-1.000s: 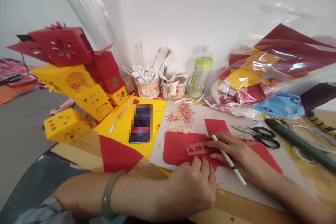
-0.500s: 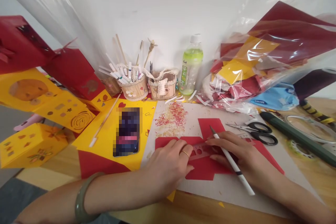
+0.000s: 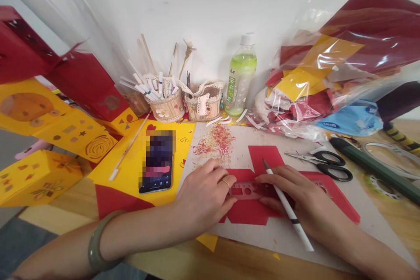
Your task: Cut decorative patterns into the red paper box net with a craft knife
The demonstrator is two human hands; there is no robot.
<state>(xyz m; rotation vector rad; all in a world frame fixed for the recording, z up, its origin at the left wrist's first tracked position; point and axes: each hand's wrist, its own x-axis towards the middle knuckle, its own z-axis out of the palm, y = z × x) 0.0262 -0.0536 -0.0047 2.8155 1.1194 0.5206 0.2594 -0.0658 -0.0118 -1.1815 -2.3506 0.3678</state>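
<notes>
A translucent stencil ruler with cut-out shapes lies across a red card sheet with angled flaps. My left hand, wearing a ring and a bangle, has its fingers and thumb closed on the ruler's left end. My right hand holds a white pen slanted between its fingers, dark tip pointing up and away. Its index finger and thumb are also at the ruler's right part. The ruler's ends under my hands are mostly hidden. Black-handled scissors rest just beyond my right hand.
A phone lies on yellow paper at left, near decorated paper boxes. Pen cups and a green drink bottle line the wall. At right are a bag of paper scraps, a tape roll and a dark green tool.
My left hand has shifted slightly left and up, with thumb and fingers closer together. The ruler looks more level, with more of it showing. My right hand still holds the pen.
</notes>
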